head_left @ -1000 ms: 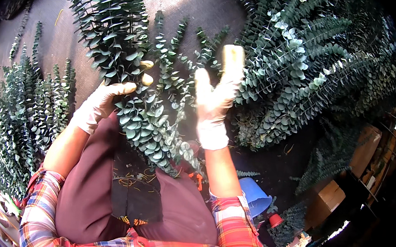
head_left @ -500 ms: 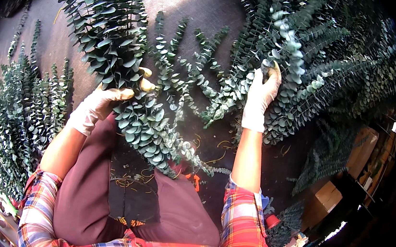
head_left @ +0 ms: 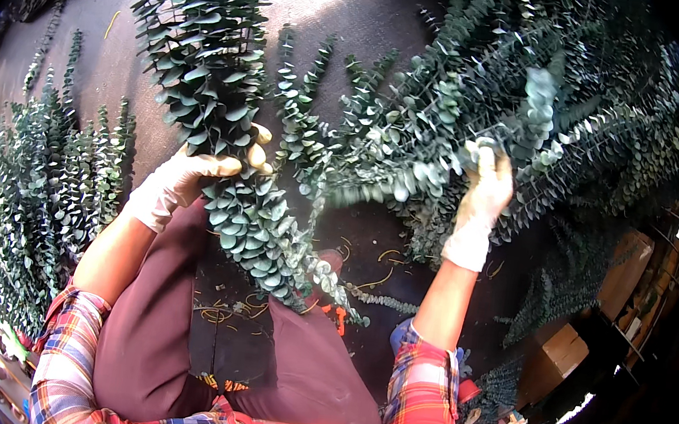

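In my left hand (head_left: 181, 180), gloved in a pale thin glove, is a thick bunch of eucalyptus branches (head_left: 207, 57). The thumb and fingers wrap round its stems; leafy tops spread upward, and more leaves hang below toward my knee. My right hand (head_left: 483, 198), gloved alike, is at the edge of a big eucalyptus heap (head_left: 611, 149) on the right. Its fingers are closed on a eucalyptus branch (head_left: 392, 186), whose leaves are smeared by motion and stretch leftward. Another blurred sprig (head_left: 538, 109) stands just above that hand; whether it is the same branch I cannot tell.
Another eucalyptus pile (head_left: 47, 198) lies at the left. Dark matting (head_left: 352, 251) under the work carries loose yellow bands (head_left: 221, 311). An orange-handled tool (head_left: 338, 319) lies by my knee. Cardboard boxes (head_left: 561, 351) and a red cup-like object (head_left: 468, 390) are at the lower right.
My right hand has moved right and slightly down, and a branch now stretches leftward from it. My left hand has shifted slightly right with the bunch still in it.
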Action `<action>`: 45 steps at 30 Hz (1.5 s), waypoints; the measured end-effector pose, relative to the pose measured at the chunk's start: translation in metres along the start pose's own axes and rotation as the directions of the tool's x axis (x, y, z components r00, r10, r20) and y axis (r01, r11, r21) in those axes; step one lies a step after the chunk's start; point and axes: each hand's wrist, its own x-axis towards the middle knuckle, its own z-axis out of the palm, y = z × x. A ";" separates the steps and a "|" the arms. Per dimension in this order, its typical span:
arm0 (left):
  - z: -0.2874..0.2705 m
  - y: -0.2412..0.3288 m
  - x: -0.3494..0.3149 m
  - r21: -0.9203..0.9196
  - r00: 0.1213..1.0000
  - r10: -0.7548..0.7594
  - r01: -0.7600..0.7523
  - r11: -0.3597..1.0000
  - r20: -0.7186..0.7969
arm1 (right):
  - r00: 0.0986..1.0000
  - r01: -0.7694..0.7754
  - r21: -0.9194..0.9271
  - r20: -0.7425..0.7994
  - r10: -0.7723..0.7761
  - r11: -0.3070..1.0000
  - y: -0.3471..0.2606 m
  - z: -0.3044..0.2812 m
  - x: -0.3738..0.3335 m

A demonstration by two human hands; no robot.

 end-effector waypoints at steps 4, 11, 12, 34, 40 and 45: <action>-0.003 0.002 -0.009 0.002 0.998 -0.021 0.021 1.000 -0.051 | 0.982 -0.047 0.045 0.185 0.038 0.998 -0.035 0.038 -0.032; 0.007 0.010 -0.004 0.060 0.999 -0.028 0.031 0.998 -0.041 | 0.823 -0.221 -0.154 0.501 0.269 0.963 -0.010 0.096 -0.086; 0.000 0.009 -0.007 0.043 1.000 -0.017 0.016 0.999 0.008 | 0.792 -0.211 -0.190 0.542 0.281 0.959 -0.005 0.103 -0.096; -0.045 -0.025 -0.033 -0.028 0.978 -0.128 0.126 0.992 -0.165 | 0.703 0.475 -0.335 0.700 -0.122 0.814 0.019 0.137 -0.200; -0.001 -0.009 -0.030 0.022 0.999 -0.044 0.044 0.999 -0.024 | 0.694 0.480 -0.378 0.715 -0.080 0.792 0.013 0.137 -0.201; 0.004 -0.002 -0.041 -0.096 0.996 -0.032 0.024 0.995 -0.078 | 0.949 -0.040 -0.375 0.276 0.152 0.926 0.036 0.133 -0.077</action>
